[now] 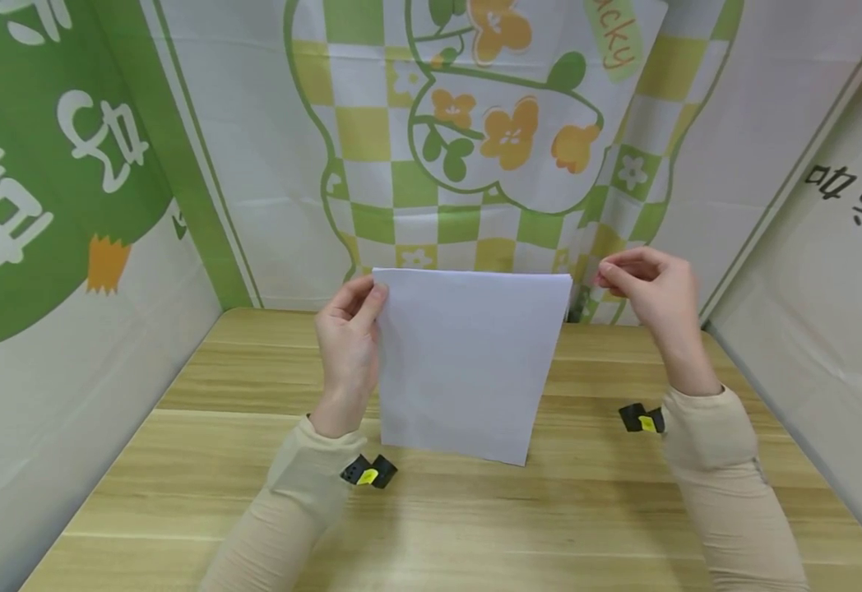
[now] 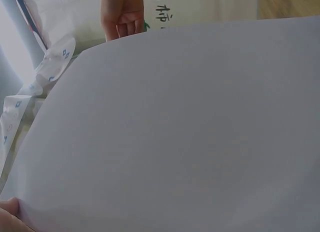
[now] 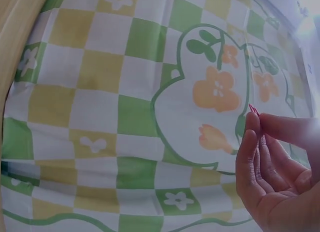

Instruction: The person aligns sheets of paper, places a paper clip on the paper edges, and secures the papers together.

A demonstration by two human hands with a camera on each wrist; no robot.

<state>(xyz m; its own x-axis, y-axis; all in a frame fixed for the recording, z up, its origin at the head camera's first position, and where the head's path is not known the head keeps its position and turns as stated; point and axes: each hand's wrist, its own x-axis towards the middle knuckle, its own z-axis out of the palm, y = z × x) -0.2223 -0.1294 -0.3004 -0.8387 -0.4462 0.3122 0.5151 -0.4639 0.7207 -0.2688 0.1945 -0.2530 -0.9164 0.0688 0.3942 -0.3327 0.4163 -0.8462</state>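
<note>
A white stack of paper [image 1: 468,362] stands upright over the table, its lower edge close to the wood. My left hand [image 1: 348,341] pinches it at the upper left corner, thumb on the near face. In the left wrist view the paper [image 2: 180,127] fills most of the picture, with the left thumb [image 2: 9,214] at its corner. Off to the right of the sheets, my right hand [image 1: 656,292] is raised and apart from them. Between its thumb and forefinger it pinches a small red paper clip [image 3: 253,109], mostly hidden by the fingertips.
The wooden table [image 1: 201,477] reaches back to a wall hung with a green and yellow checked cloth [image 1: 357,131]. Printed cloths also cover the left and right sides. Black pieces with yellow tags [image 1: 368,474] show beside both sleeves.
</note>
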